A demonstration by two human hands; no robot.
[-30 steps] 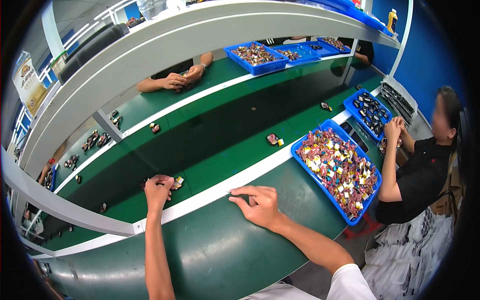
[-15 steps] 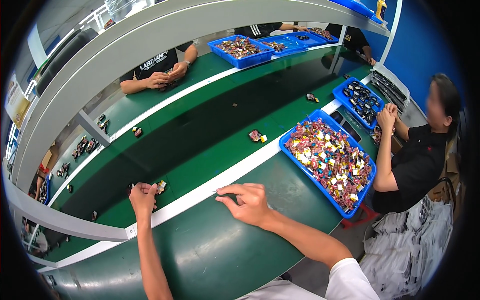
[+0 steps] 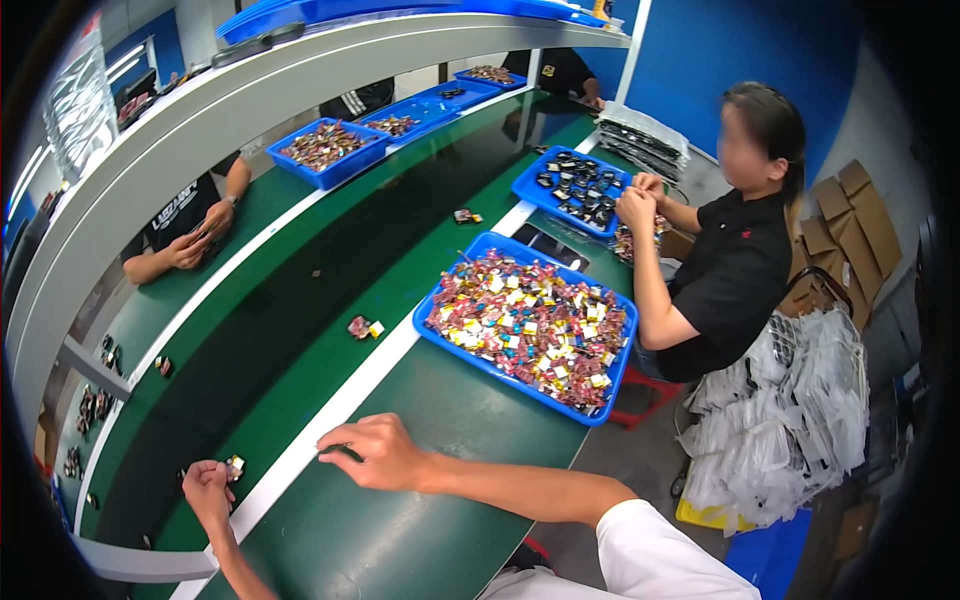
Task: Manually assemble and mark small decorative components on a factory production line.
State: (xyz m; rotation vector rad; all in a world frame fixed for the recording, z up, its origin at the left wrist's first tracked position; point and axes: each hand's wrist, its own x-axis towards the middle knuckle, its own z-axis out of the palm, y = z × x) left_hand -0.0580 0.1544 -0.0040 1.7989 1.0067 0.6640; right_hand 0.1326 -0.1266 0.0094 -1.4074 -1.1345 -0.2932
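Observation:
At the belt's near edge, my left hand (image 3: 208, 492) is closed, fingers pinched together; what they hold, if anything, is hidden. A small pink packet with a white-and-yellow tag (image 3: 235, 467) lies against its fingers on the green conveyor belt (image 3: 290, 345). Over the green worktable (image 3: 330, 535), my right hand (image 3: 375, 452) has its thumb and forefinger drawn together in a pinch. Something dark and thin may sit between those fingertips, too small to name. Beyond the right hand stands a blue tray (image 3: 425, 335) heaped with small pink packets with white, yellow and blue tags.
A second blue tray (image 3: 520, 185) of black pieces stands beside a co-worker (image 3: 740, 250) on the right. Loose packets (image 3: 362, 327) lie along the belt. Across it, another person's hands (image 3: 200, 240) hold something small. A white metal frame (image 3: 110, 200) arches over the left side.
The view has swung to the right, so the belt, trays and both hands sit farther left in the picture. Both hands keep nearly the same pose.

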